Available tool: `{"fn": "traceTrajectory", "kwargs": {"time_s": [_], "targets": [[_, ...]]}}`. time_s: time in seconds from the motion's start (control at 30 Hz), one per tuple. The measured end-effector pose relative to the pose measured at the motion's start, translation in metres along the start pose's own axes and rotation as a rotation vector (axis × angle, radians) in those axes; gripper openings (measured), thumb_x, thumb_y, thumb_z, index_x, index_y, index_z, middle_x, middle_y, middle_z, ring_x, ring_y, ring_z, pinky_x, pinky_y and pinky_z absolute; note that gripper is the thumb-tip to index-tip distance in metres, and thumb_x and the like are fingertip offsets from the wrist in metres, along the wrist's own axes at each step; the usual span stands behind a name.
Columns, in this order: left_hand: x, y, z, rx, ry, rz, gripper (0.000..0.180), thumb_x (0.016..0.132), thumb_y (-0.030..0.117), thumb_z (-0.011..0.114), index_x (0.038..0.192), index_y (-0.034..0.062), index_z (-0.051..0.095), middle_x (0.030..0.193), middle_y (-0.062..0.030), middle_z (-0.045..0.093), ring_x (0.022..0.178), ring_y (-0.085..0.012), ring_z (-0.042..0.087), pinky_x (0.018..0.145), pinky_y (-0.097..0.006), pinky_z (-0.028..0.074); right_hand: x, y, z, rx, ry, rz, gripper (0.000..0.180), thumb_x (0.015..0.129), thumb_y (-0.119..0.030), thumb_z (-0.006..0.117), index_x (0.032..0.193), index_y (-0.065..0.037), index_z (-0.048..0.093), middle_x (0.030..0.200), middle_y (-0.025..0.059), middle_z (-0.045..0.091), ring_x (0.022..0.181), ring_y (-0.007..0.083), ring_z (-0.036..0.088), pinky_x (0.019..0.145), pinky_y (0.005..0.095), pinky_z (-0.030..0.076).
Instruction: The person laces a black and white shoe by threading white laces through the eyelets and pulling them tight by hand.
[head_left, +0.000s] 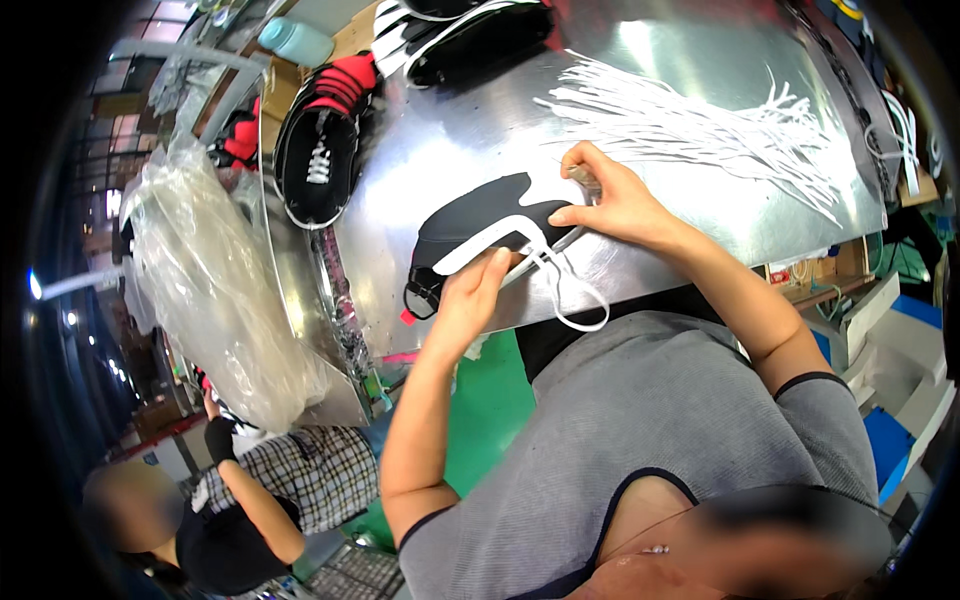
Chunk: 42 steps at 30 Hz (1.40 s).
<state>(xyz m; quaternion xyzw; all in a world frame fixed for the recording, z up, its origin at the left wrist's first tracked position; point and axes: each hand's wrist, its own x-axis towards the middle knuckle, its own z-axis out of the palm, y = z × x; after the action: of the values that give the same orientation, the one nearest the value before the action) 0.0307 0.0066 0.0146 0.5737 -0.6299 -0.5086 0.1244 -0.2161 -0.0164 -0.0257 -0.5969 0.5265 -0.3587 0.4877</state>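
Observation:
A black-and-white shoe upper [473, 216] lies on its side on the metal tabletop, between my two hands. At its left end are a black loop and a small red tag. A white lace [583, 322] hangs in a loop from its near edge. My left hand [470, 298] grips the near side, its fingers partly hidden by the upper. With thumb and bent fingers, my right hand [622, 203] holds the white right end. Something small and brownish shows at the right fingers; I cannot make out what it is.
White laces [700, 130] lie in a bundle at the far right. Black shoes with white stripes [480, 45] and a black-and-red shoe [320, 145] stand on the metal table [400, 140]. Clear plastic bags [215, 290] hang at the left, near another person [235, 520]. Boxes [895, 370] are at right.

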Motion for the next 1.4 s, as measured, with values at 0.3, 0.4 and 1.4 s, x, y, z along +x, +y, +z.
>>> {"fn": "traceTrajectory", "kwargs": {"time_s": [0.3, 0.4, 1.4], "targets": [[0.020, 0.003, -0.006, -0.364, 0.029, -0.227, 0.029, 0.090, 0.014, 0.072, 0.116, 0.0019, 0.068, 0.112, -0.0043, 0.069, 0.106, -0.0145, 0.060, 0.094, -0.031, 0.046, -0.009, -0.015, 0.008, 0.082, 0.024, 0.103, 0.048, 0.079, -0.025, 0.083, 0.112, -0.009, 0.052, 0.098, 0.0044, 0.059, 0.090, 0.0142, 0.053, 0.079, 0.0279, 0.044], [0.016, 0.001, -0.011, -0.434, -0.064, -0.180, 0.033, 0.091, 0.023, 0.074, 0.117, 0.0032, 0.069, 0.111, -0.0034, 0.069, 0.107, -0.0136, 0.059, 0.096, -0.030, 0.045, -0.008, -0.008, 0.010, 0.032, 0.010, 0.176, 0.051, 0.078, -0.029, 0.083, 0.113, -0.007, 0.053, 0.102, 0.0101, 0.063, 0.093, 0.0190, 0.059, 0.081, 0.0329, 0.047], [-0.025, -0.053, -0.085, 0.379, 0.838, 0.377, 0.004, 0.088, 0.005, 0.068, 0.089, 0.0012, 0.069, 0.080, -0.0064, 0.065, 0.074, -0.0166, 0.058, 0.066, -0.029, 0.047, -0.021, 0.009, 0.000, 0.381, 0.087, 0.081, 0.040, 0.085, -0.026, 0.080, 0.111, -0.012, 0.052, 0.098, 0.0000, 0.057, 0.093, 0.0101, 0.050, 0.082, 0.0253, 0.041]]}}
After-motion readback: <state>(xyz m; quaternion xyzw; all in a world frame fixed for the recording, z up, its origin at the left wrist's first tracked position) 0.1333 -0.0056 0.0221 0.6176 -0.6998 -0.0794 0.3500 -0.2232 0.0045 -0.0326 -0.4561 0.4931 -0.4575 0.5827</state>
